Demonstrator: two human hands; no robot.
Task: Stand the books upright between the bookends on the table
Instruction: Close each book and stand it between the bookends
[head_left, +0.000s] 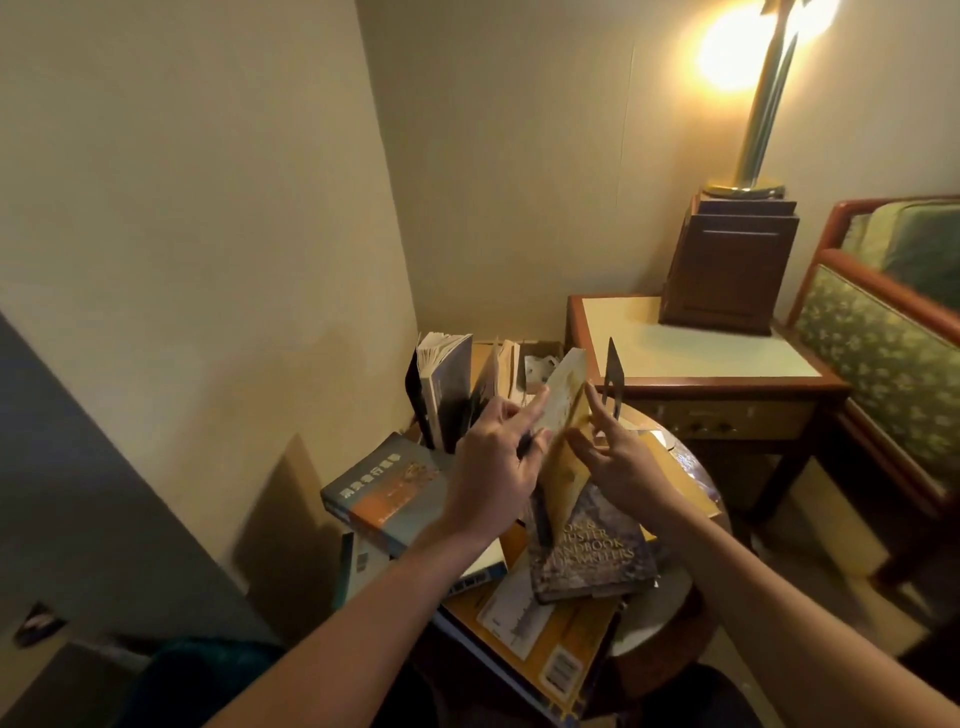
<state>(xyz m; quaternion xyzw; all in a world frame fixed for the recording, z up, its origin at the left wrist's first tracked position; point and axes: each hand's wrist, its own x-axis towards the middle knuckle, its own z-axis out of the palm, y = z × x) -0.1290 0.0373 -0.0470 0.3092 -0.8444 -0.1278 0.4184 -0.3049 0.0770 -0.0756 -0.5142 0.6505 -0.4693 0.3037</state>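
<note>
A yellow book (568, 395) is held tilted just left of the metal bookend (614, 378). It is pressed by the flat, straight-fingered left hand (488, 467) and touched on its other side by the spread fingers of the right hand (621, 467). Upright books (447, 387) are stood farther left of the bookend.

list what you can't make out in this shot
All in the head view:
- Yellow book cover: motion blur.
- Dark book title's start: the yellow book covers it.
- Bookend base: the right hand hides it.
- Lamp top: cut off by the upper edge, with glare.
- Table top: flat books cover most of it.
</note>
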